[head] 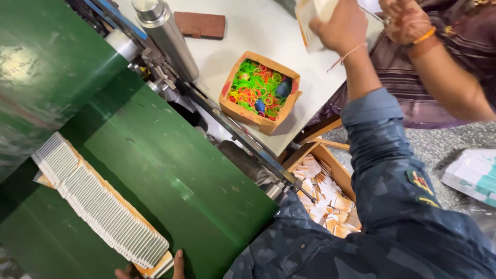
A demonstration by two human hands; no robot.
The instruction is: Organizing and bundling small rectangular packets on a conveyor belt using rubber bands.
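My right hand (338, 23), on a blue camouflage sleeve, reaches out over the white table (248, 26) and is shut on a small stack of flat white and orange cartons (310, 20). At the bottom edge, my left hand (155, 269) shows only a thumb and fingertips. They clasp the near end of a long row of flat white cartons (98, 204) standing on edge on the green conveyor belt (170, 170).
A cardboard box of green and orange rubber bands (261, 90) sits on the table by a steel cylinder (165, 31) and a brown case (200, 24). A wooden crate of paper scraps (325, 191) stands below. Another person's hand (408, 20) is nearby. Wrapped packs (473, 173) lie right.
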